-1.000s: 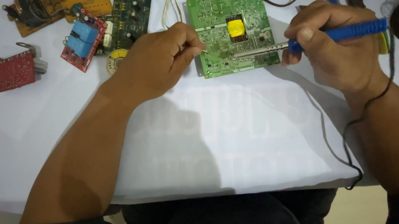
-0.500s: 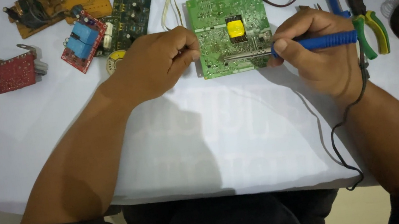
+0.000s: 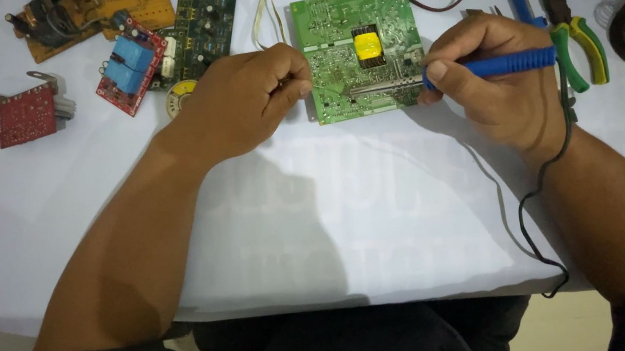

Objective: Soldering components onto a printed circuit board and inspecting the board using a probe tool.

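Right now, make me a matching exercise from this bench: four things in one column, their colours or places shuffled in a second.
Things:
1. soldering iron
2. green circuit board
3. small red board
4. pliers

Descriptions:
A. far left of the white table
B. blue handle, in the right hand
C. green and yellow grips, right of the right hand
D. yellow part in its middle, beside the left hand

Pairs: 1-B, 2-D, 3-A, 4-C

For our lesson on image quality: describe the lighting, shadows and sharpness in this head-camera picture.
Head view: soft, even light on the white table, no harsh glare; faint shadows under both forearms; green circuit board and soldering iron reasonably sharp; right hand unblurred.
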